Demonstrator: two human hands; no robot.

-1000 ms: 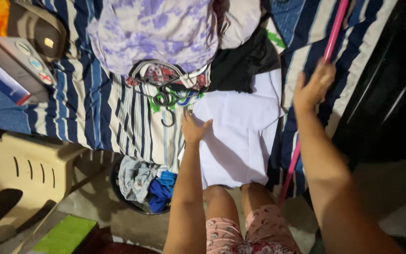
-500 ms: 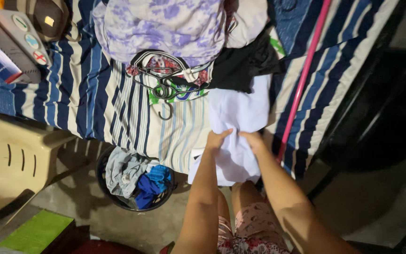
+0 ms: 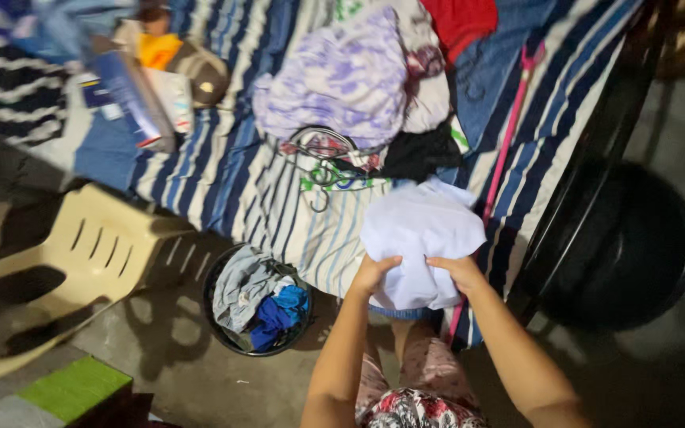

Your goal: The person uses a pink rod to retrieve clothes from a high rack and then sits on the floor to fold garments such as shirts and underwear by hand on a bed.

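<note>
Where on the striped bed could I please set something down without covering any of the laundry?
Bare striped sheet lies between the blue box and the tangle of wire hangers. The middle is crowded: purple patterned garment, black cloth, and the white garment held by both hands.

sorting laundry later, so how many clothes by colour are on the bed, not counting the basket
White: 1, the cloth held by left hand and right hand
Purple print: 1
Black: 1
Red: 1
Total: 4 that can be told apart; more may lie hidden in the pile.
</note>
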